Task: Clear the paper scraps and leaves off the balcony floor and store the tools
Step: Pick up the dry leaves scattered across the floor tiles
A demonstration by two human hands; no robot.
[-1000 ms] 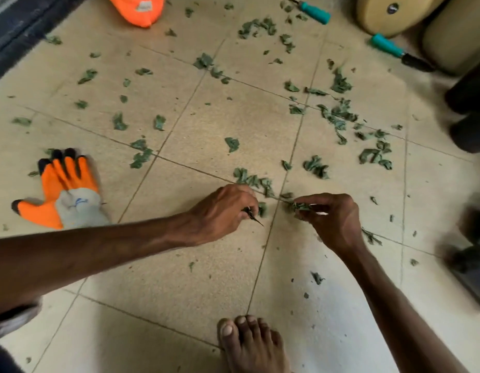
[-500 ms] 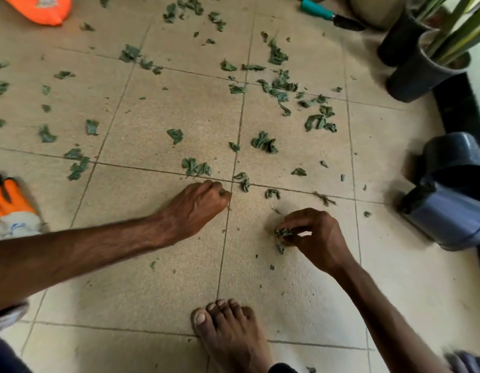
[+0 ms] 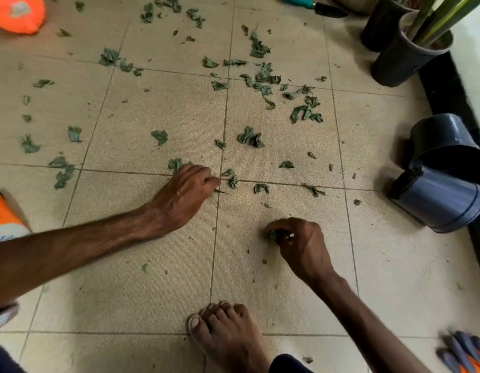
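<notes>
Both curled: right hand point(image 3: 300, 243) grips half-hidden leaf wad point(image 3: 275, 235); left hand point(image 3: 183, 193) pinches indistinct sliver point(image 3: 222, 191).

Planted pot point(image 3: 403, 60): dark, upright, green stalks rising from it.
Second dark pot point(image 3: 378, 25): just behind the planted pot, touching or nearly so.
Toppled pots: two blue-grey ones lying on their sides, one point(image 3: 446, 141) behind the other point(image 3: 443, 200), nearer the camera than the planted pot.
Black ledge point(image 3: 448, 87): runs past the planted pot's right side.
Tiled floor point(image 3: 152, 292): beige, under the planted pot.
Bare foot point(image 3: 228, 340): well apart from the planted pot, at the near edge.
</notes>
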